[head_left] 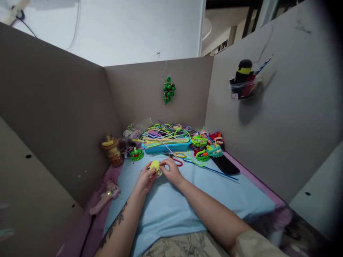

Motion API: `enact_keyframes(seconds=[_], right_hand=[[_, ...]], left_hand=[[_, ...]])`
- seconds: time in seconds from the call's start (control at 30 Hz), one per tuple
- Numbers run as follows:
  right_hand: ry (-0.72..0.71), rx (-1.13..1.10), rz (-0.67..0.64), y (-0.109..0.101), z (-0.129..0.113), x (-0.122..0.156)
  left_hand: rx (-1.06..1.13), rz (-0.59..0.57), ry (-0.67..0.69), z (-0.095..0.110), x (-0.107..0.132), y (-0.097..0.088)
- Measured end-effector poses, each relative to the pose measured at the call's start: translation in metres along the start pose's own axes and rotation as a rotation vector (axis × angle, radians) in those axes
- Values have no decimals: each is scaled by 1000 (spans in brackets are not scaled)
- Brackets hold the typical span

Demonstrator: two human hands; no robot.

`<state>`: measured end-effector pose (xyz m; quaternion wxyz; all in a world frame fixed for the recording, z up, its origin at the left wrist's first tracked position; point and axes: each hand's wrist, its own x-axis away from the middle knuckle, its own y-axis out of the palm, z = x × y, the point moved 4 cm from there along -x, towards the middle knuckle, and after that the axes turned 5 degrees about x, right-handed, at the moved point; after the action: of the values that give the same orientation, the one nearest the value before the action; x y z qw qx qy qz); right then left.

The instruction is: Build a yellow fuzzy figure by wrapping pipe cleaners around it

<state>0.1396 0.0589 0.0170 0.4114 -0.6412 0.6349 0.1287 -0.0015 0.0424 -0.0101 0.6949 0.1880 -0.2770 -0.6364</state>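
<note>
My left hand is closed around a small rounded yellow piece that looks fuzzy, like coiled pipe cleaner, with something whitish under its lower right side. At the right edge of that piece, the fingers of my right hand are pinched together; what lies between the fingertips is too small to make out. Just beyond my right hand are scissors with red handles and a yellow loop of pipe cleaner. A long blue pipe cleaner stretches to the right.
A blue tray heaped with colourful pipe cleaners stands at the back. Left are a green frog-like figure, a lidded cup and a pink glue gun. Right are several fuzzy figures and a black flat object. Grey panels surround the table.
</note>
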Motion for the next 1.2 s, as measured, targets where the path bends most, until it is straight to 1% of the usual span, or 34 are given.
enact_keyframes(seconds=[0.13, 0.27, 0.4, 0.5, 0.63, 0.77, 0.97, 1.2], right_hand=[[52, 3, 40, -2, 5, 0], [25, 18, 19, -2, 4, 1], [35, 14, -10, -2, 3, 2], [24, 25, -37, 3, 3, 4], [-4, 55, -71, 14, 5, 9], [3, 70, -73, 19, 6, 11], [-7, 45, -23, 14, 4, 10], [-29, 86, 36, 4, -3, 6]], left_hand=[[9, -19, 10, 0, 0, 1], [15, -25, 22, 1, 0, 0], [20, -22, 44, 1, -2, -2], [24, -19, 62, 2, -4, -3], [26, -45, 89, 2, -4, -3], [18, -49, 99, 3, -3, -1], [12, -55, 88, 4, 1, 3], [-11, -49, 72, 2, 3, 5]])
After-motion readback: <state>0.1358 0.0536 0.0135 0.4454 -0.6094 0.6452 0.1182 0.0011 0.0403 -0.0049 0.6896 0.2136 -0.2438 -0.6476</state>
